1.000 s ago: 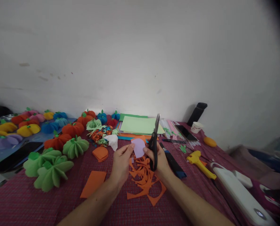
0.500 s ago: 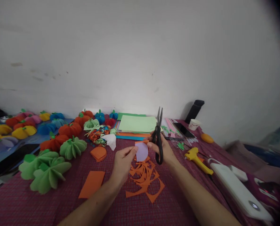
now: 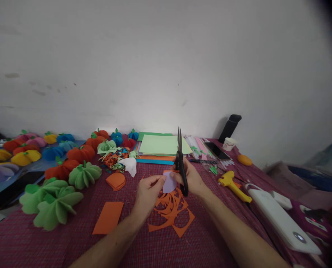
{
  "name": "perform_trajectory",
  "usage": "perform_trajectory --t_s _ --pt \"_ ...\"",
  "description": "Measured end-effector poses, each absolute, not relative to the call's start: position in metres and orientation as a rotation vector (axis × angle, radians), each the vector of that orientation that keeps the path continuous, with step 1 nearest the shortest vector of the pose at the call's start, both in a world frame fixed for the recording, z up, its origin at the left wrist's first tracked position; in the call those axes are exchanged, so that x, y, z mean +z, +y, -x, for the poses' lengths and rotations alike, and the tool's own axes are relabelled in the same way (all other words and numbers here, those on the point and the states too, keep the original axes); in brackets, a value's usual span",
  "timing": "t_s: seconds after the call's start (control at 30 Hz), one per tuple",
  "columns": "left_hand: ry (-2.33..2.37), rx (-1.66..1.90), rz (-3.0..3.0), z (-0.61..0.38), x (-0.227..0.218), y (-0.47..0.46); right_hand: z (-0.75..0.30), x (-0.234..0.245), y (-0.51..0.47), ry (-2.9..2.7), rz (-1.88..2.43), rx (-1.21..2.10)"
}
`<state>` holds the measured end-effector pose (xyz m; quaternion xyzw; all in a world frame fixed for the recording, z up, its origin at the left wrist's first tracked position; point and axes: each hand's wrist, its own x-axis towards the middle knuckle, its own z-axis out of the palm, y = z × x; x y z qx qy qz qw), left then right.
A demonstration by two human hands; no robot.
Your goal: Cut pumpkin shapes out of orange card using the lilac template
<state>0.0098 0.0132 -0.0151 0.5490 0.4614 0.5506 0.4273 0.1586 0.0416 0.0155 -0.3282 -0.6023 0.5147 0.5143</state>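
Note:
My left hand (image 3: 147, 191) pinches the left edge of a rounded purple paper piece (image 3: 169, 184), with a strip of orange paper (image 3: 170, 171) showing behind its top. Black-handled scissors (image 3: 180, 160) hang in my right hand (image 3: 192, 178), blades pointing up and nearly closed. My right thumb also presses on the purple piece from the right. Below lie curled orange paper offcuts (image 3: 173, 208). Left of my left hand are a stack of rounded orange cutouts (image 3: 116, 181) and some orange paper rectangles (image 3: 108, 217).
Several coloured paper pumpkins (image 3: 82, 153) fill the left side. Paper sheets (image 3: 163, 145) are stacked at the back near the wall. On the right are a phone (image 3: 217, 150), a paper cup (image 3: 229, 144), a yellow glue gun (image 3: 234, 186) and a white power bank (image 3: 283, 219).
The scissors have swung left and their blades are closer together. Both hands have shifted slightly to the right relative to the table, still on the purple paper.

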Motion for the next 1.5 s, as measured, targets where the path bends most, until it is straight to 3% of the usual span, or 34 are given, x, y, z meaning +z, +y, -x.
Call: perform_trajectory --t_s 0.43,1.5 --pt "0.991 1.185 -1.165 -0.014 -0.002 0.013 -0.16 0.015 0.04 -1.511 0.768 1.256" --pt "1.032 1.173 -0.992 -0.009 -0.013 0.017 -0.18 0.028 0.046 -1.579 0.78 1.043"
